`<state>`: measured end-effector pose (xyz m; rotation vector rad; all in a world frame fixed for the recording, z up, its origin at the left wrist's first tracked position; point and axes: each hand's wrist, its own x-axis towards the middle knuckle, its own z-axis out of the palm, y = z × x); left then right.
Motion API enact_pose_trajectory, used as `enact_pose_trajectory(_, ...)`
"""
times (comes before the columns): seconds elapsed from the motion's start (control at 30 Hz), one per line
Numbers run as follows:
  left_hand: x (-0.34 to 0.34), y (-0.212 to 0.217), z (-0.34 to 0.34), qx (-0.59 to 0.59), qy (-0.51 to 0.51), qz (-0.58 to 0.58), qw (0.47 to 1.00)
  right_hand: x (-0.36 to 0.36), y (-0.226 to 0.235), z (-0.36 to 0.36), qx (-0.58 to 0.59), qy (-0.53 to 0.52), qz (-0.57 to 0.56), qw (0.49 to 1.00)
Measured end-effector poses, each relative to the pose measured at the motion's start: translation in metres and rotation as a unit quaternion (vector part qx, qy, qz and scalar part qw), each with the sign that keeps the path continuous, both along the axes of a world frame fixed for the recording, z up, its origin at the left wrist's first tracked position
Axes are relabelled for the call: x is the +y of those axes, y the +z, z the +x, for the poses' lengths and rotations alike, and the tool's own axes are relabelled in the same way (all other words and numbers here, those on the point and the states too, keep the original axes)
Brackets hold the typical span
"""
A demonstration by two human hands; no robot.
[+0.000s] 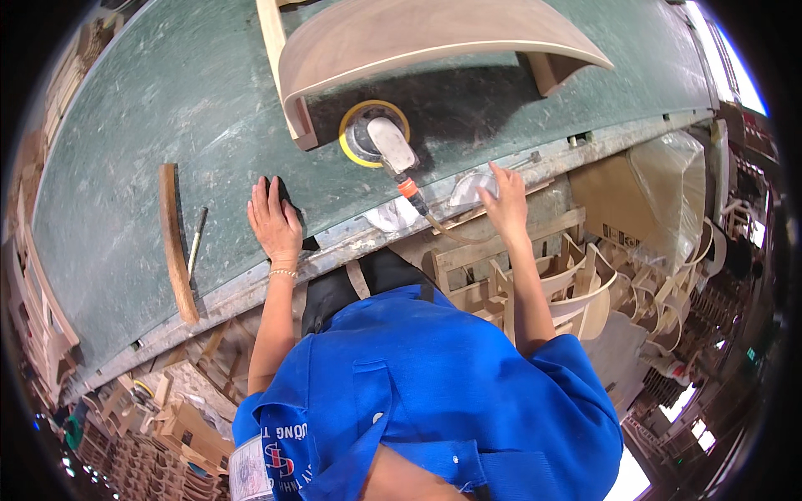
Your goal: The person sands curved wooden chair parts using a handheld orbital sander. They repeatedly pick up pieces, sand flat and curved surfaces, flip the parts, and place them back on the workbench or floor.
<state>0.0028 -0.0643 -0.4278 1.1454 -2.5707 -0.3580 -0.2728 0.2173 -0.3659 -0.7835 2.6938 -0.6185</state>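
Observation:
My left hand (274, 221) rests flat on the green tabletop (225, 92) by its front edge, fingers stretched out and holding nothing. Over the same edge, farther right, my right hand (506, 203) is open beside a pale round sanding disc (473, 189); whether it touches the disc I cannot tell. A second pale disc (391, 215) lies along the edge between my hands. Behind it, an air sander (388, 144) with a yellow-rimmed round pad sits on the table, its hose (455, 237) running over the edge. The curved wooden chair part (434, 37) stands just beyond the sander.
Left of my left hand lie a long wooden strip (173, 242) and a thin rod (198, 242). Below the table at right are curved wooden frames (576, 288) and a cardboard box (618, 196) with clear plastic. More wooden parts (188, 434) are stacked at lower left.

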Motion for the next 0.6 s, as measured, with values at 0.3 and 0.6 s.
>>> enact_pose_trajectory(0.3, -0.013, 0.004, 0.007, 0.073, -0.039, 0.043, 0.996, 0.016, 0.002, -0.002, 0.136, 0.187, -0.028, 0.973)
enact_pose_trajectory(0.6, -0.078, 0.003, 0.061, 0.025, -0.015, -0.011, 1.0, -0.119, 0.073, 0.111, -0.302, 0.007, -0.272, 0.914)
